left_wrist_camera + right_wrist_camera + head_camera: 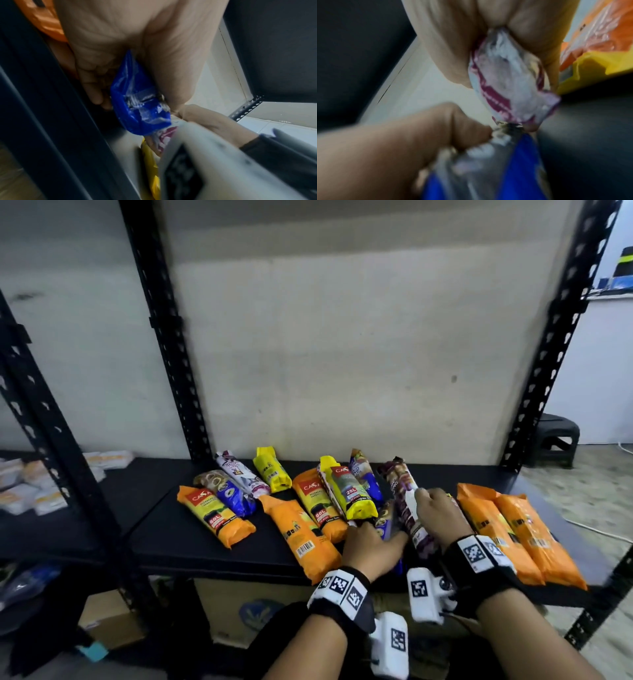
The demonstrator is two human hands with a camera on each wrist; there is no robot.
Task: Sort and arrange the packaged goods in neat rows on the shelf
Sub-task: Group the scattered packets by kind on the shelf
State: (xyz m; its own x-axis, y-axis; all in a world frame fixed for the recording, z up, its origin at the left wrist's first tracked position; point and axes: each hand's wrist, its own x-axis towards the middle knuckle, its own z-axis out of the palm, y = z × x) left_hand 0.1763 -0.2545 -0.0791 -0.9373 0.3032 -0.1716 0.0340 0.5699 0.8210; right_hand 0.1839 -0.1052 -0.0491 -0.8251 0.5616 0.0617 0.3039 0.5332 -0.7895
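Several long packets lie jumbled on the black shelf point(191, 542): orange, yellow, blue and purple-white ones. My left hand point(371, 542) grips a blue packet point(139, 106) near the shelf's front edge; in the head view that blue packet point(385, 525) is mostly hidden by the hand. My right hand point(436, 515) grips a purple-and-white packet point(409, 508), whose crimped end point(510, 83) sticks out below the palm. The two hands sit side by side, nearly touching. Two orange packets point(513, 532) lie in a neat pair just right of the right hand.
Black perforated uprights point(161, 330) point(561, 337) frame the bay against a pale wall. A neighbouring shelf at left holds white-orange packs point(30, 484). A cardboard box point(109, 621) sits below. A dark stool point(551, 443) stands on the floor at right.
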